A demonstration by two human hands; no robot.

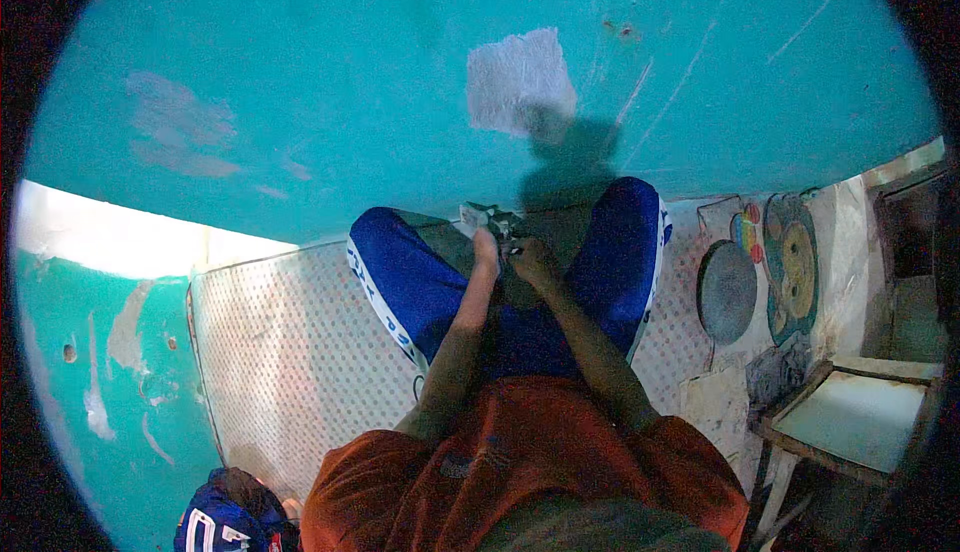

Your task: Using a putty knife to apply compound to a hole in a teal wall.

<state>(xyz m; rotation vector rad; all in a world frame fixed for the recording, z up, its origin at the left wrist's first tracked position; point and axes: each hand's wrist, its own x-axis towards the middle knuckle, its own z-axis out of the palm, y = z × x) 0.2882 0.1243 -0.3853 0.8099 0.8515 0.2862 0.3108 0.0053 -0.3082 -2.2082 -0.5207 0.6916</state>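
Note:
Between my raised knees my two hands are close together, in dim light. My left hand (486, 247) is closed on a small pale flat piece (472, 219), which sticks out past the fingers. Beside it my right hand (536, 262) has its fingers curled in toward a small dark and grey object (506, 224). Too little shows to tell the kind of either thing. What the right fingers grip is hidden in shadow. Both forearms reach forward over my blue trousers (615, 252).
A turquoise wall (350, 82) stands in front. I sit on a spotted mat (270, 337). To the right are a grey disc (727, 294), a dark printed mat (793, 267) and a low wooden-framed table (855, 417). A dark blue bundle (235, 512) is at lower left.

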